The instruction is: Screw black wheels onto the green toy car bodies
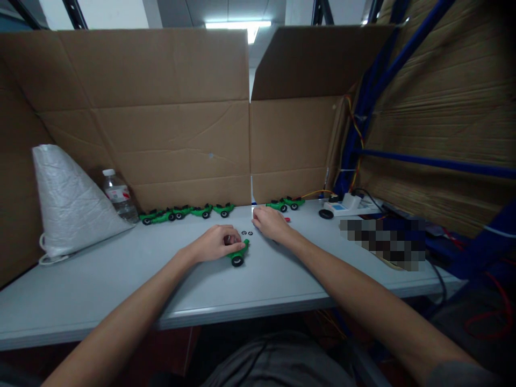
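Note:
My left hand (217,243) is closed round a small green toy vehicle (245,249) with a black wheel, low over the middle of the white table (193,290). Two tiny black rings (247,233) lie just beyond the toy, between my hands. Farther forward and to the right, my right hand (269,222) reaches down to the tabletop with its fingers bent together; whatever they may hold is hidden. Close beside that hand lies a small red object (287,219), partly covered by it.
Green toy vehicles stand along the cardboard wall (181,145), several at left (201,211) and others at right (293,203). A silver bag (72,204) and a bottle (120,196) are at left. At right are a power strip (355,206), cables and a blue frame (439,166).

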`<state>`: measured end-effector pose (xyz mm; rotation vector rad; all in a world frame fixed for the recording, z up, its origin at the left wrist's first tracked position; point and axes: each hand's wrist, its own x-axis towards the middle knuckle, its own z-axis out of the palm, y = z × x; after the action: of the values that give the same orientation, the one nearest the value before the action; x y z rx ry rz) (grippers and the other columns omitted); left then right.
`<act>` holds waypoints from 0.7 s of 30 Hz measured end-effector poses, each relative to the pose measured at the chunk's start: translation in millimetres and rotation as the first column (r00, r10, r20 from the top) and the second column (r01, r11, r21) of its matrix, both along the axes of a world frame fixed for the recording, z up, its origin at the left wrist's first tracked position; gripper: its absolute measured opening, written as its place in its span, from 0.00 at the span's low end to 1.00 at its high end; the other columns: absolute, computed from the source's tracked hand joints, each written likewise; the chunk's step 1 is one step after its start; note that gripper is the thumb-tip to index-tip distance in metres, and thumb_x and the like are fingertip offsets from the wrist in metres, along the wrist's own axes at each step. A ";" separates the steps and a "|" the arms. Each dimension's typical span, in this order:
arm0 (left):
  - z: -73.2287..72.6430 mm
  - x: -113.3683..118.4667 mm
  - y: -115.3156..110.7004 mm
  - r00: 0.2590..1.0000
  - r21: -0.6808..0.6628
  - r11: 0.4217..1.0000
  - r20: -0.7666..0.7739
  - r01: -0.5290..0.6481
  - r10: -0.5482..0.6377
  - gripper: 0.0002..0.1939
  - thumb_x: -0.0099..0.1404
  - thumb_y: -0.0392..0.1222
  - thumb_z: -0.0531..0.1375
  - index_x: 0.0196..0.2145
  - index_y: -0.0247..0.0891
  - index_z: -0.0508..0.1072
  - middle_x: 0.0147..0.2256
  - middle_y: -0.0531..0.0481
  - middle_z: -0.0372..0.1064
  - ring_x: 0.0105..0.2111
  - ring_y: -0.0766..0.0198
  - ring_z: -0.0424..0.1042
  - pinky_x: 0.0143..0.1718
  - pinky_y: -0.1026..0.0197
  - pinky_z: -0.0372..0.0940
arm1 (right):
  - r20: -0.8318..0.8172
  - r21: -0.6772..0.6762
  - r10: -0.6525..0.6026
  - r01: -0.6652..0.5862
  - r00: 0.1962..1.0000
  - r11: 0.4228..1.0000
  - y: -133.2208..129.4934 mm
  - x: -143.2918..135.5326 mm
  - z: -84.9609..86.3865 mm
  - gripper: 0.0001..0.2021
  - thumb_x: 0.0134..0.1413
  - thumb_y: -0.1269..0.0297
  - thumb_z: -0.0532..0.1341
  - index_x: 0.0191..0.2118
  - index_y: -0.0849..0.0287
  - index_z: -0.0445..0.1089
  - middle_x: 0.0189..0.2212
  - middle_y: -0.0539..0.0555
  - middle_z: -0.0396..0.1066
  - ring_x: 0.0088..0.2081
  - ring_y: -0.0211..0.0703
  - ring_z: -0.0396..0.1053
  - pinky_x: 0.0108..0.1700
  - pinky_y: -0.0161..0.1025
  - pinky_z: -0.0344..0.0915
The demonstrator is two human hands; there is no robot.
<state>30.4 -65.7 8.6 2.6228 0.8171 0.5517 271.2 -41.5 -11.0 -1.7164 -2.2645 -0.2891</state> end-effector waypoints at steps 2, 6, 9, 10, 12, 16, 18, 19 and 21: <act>0.4 -1.3 1.8 1.000 0.025 1.000 0.007 0.013 -0.013 0.20 0.70 0.59 0.61 0.41 0.39 0.82 0.34 0.47 0.74 0.32 0.62 0.70 0.35 0.62 0.63 | -0.001 -0.023 -0.013 0.013 1.000 1.000 -1.6 -0.9 0.3 0.12 0.72 0.62 0.56 0.50 0.60 0.73 0.50 0.63 0.76 0.51 0.52 0.73 0.52 0.41 0.63; -0.7 -2.9 6.7 0.998 0.027 0.998 0.019 0.059 -0.060 0.19 0.71 0.58 0.62 0.44 0.42 0.84 0.38 0.46 0.75 0.36 0.60 0.72 0.40 0.60 0.64 | -0.008 -0.061 -0.026 0.025 1.000 0.998 -3.9 -1.7 0.9 0.12 0.70 0.62 0.57 0.50 0.60 0.73 0.52 0.63 0.76 0.52 0.52 0.73 0.52 0.41 0.63; -0.8 -4.1 9.8 0.996 0.029 0.996 0.043 0.079 -0.080 0.19 0.71 0.58 0.62 0.44 0.43 0.84 0.40 0.45 0.74 0.39 0.59 0.73 0.43 0.59 0.65 | -0.021 -0.076 -0.026 0.025 0.999 0.997 -3.9 -1.2 0.0 0.11 0.70 0.62 0.57 0.50 0.60 0.73 0.52 0.63 0.76 0.52 0.53 0.73 0.51 0.41 0.64; -0.6 -4.5 10.5 0.996 0.037 0.997 0.051 0.072 -0.074 0.19 0.70 0.59 0.63 0.45 0.43 0.83 0.40 0.45 0.74 0.39 0.59 0.73 0.43 0.59 0.65 | -0.027 -0.079 -0.027 0.025 0.999 0.997 -3.5 -0.9 -0.5 0.11 0.69 0.62 0.58 0.50 0.59 0.72 0.52 0.62 0.76 0.52 0.53 0.74 0.51 0.41 0.64; 0.1 -5.3 11.2 0.997 0.055 0.998 0.062 0.040 -0.044 0.20 0.69 0.60 0.63 0.45 0.41 0.82 0.41 0.45 0.72 0.39 0.59 0.72 0.42 0.59 0.65 | -0.043 -0.091 -0.028 0.024 0.999 0.996 -2.7 -0.5 -1.7 0.11 0.68 0.61 0.59 0.51 0.58 0.71 0.52 0.61 0.76 0.51 0.53 0.74 0.49 0.41 0.65; -0.3 -6.2 11.4 0.997 0.103 0.994 0.065 -0.042 0.035 0.20 0.68 0.60 0.64 0.42 0.38 0.77 0.39 0.47 0.69 0.36 0.60 0.69 0.39 0.60 0.64 | -0.060 -0.115 -0.036 0.029 0.998 0.993 -1.9 -0.5 -3.0 0.12 0.67 0.60 0.60 0.52 0.57 0.70 0.53 0.61 0.76 0.52 0.55 0.75 0.48 0.42 0.65; -1.2 -6.5 11.7 0.996 0.155 0.985 0.057 -0.071 0.062 0.20 0.68 0.60 0.63 0.40 0.38 0.75 0.38 0.48 0.68 0.37 0.59 0.69 0.39 0.59 0.63 | -0.061 -0.123 -0.046 0.038 0.997 0.992 -2.5 -1.0 -2.8 0.13 0.67 0.59 0.60 0.53 0.57 0.69 0.54 0.62 0.76 0.52 0.56 0.74 0.48 0.43 0.65; -1.6 -6.8 11.9 0.996 0.181 0.980 0.051 -0.083 0.075 0.20 0.68 0.60 0.63 0.39 0.38 0.73 0.37 0.48 0.68 0.37 0.59 0.68 0.39 0.59 0.62 | -0.060 -0.130 -0.052 0.044 0.997 0.991 -2.9 -1.3 -2.6 0.14 0.67 0.59 0.59 0.54 0.58 0.69 0.54 0.63 0.76 0.52 0.56 0.74 0.49 0.43 0.65; -2.4 -7.6 12.6 0.993 0.208 0.971 0.028 -0.121 0.118 0.20 0.69 0.61 0.62 0.37 0.39 0.71 0.35 0.49 0.68 0.34 0.59 0.67 0.36 0.59 0.60 | -0.058 -0.145 -0.062 0.053 0.996 0.988 -3.7 -2.1 -2.3 0.15 0.67 0.58 0.59 0.54 0.58 0.69 0.54 0.64 0.76 0.52 0.56 0.75 0.49 0.43 0.66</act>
<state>22.8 -53.1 6.1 2.7670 0.9649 0.7263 269.2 -45.3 -13.3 -1.8371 -2.2423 -0.0857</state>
